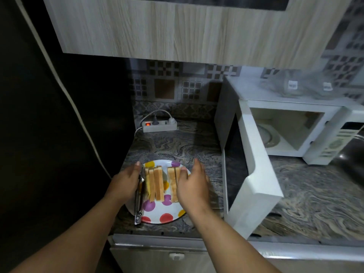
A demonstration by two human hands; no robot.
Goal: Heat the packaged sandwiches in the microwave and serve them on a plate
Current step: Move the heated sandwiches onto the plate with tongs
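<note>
A home kitchen: a white microwave (pixel 291 133) stands open right of the hands, on a marbled counter (pixel 177 142). Patterned tiles (pixel 171 85) and a power strip (pixel 159 125) lie beyond them, a wood-grain cupboard (pixel 177 28) above.

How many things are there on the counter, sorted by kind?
Toasted sandwich pieces standing on edge: 2 groups, left group, right group
White round plate with coloured dots: 1
Metal tongs: 1
White microwave oven, door open: 1
White power strip with lit red switch: 1
Total: 6
</note>
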